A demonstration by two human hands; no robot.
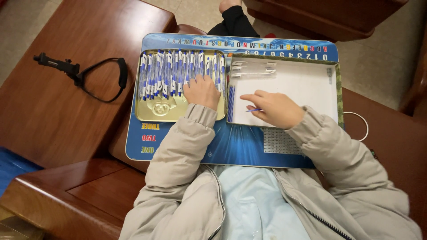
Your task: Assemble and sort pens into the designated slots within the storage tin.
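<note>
Presently, the row of blue-and-white pens (pixel 178 73) in the gold tin tray (pixel 153 113) at centre frame is touched by the left hand (pixel 202 91), fingers loosely curled, nothing gripped. A thin blue refill (pixel 254 110) is pinched by the right hand (pixel 273 109) inside the white box (pixel 311 89). A light pinch should be kept, probably.
</note>
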